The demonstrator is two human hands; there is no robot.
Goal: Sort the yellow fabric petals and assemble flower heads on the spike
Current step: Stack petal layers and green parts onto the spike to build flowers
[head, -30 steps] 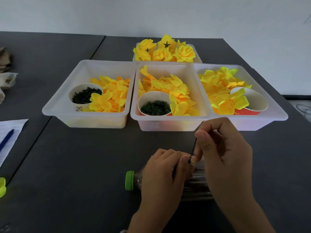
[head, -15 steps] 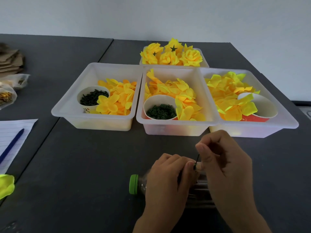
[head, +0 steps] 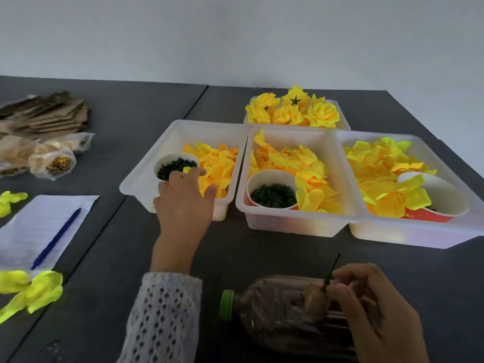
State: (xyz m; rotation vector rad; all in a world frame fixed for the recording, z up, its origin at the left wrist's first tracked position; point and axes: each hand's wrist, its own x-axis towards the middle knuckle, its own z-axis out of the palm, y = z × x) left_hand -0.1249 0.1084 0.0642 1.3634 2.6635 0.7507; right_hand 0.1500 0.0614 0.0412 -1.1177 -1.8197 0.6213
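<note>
Head view: left hand (head: 184, 195) reaches into the left bin (head: 146, 163), fingers loosely spread over orange-yellow petals (head: 218, 166), nothing gripped. Right hand (head: 366, 305) pinches the spike (head: 332, 268) on a bottle (head: 275, 310) near the table's front edge. Petals look light, floppy; pinch one by its edge.

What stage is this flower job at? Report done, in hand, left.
Done: several finished flower heads fill the back bin. In hand: the right hand holds the bare spike at the bottle; the left hand reaches into the left bin. Left: loose petals heaped in three bins.
</note>
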